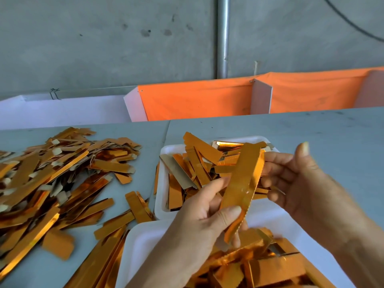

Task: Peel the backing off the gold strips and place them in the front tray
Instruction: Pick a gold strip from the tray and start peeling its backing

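- A grey table (311,132) is seen across the view, with a concrete wall (104,48) behind it and an orange cloth (197,98) hung along the far edge.
- A big heap of gold strips (52,179) is spread over the left part of the table, some showing pale backing.
- A white front tray (135,246) is set nearest the camera, holding a pile of gold pieces; its right side is hidden by the arms.
- A second white tray (164,154) is placed just behind it, filled with loose strips.
- The right hand (295,183) is held above the trays, fingers curled round the upper part of one strip, thumb raised; the exact pinch is blurred.
- The left hand (207,215) is closed on the lower part of the same piece, thumb pressed on its face, fingers curled behind.
- The held strip (242,179) is kept upright and tilted between both hands, above the gap between the two trays; a thin layer seems to be parted along its right edge, though this cannot be told for certain.
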Action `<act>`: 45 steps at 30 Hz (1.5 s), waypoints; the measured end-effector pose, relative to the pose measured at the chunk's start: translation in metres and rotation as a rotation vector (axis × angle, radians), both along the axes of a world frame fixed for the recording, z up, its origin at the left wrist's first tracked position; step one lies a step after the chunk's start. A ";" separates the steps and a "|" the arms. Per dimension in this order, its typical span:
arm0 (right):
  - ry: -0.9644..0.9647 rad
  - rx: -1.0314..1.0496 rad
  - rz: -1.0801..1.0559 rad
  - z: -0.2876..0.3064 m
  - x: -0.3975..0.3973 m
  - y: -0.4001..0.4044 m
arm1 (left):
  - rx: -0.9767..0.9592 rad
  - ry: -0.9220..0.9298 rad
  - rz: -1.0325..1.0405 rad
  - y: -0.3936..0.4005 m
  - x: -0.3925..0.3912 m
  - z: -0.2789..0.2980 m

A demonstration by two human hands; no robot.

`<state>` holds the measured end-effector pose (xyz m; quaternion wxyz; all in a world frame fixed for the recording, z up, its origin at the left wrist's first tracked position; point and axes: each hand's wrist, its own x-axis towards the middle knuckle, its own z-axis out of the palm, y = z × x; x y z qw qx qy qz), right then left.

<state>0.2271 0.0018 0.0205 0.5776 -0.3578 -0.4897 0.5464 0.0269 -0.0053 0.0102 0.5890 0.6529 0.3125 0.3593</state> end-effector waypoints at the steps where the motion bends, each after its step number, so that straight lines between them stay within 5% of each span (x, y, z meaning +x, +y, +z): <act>1: -0.027 0.019 -0.014 0.000 -0.001 0.000 | 0.032 0.034 0.009 0.000 0.001 0.000; 5: -0.082 0.046 -0.054 -0.001 -0.001 -0.002 | 0.123 0.173 0.016 -0.002 0.003 0.001; 10: -0.159 0.135 -0.228 -0.001 -0.008 -0.003 | 0.520 0.537 0.334 -0.004 0.015 -0.006; 15: -0.180 0.177 -0.215 0.002 -0.012 -0.008 | 0.760 0.683 0.517 -0.005 0.025 -0.011; 25: -0.044 0.091 0.093 0.011 -0.003 -0.008 | 0.553 0.365 0.237 -0.005 0.015 -0.003; 34: -0.147 0.093 0.062 0.005 0.003 -0.006 | 0.333 0.310 0.178 -0.007 0.013 0.004; 45: -0.164 0.073 -0.055 0.006 -0.004 -0.009 | 0.895 0.760 0.561 -0.004 0.020 0.000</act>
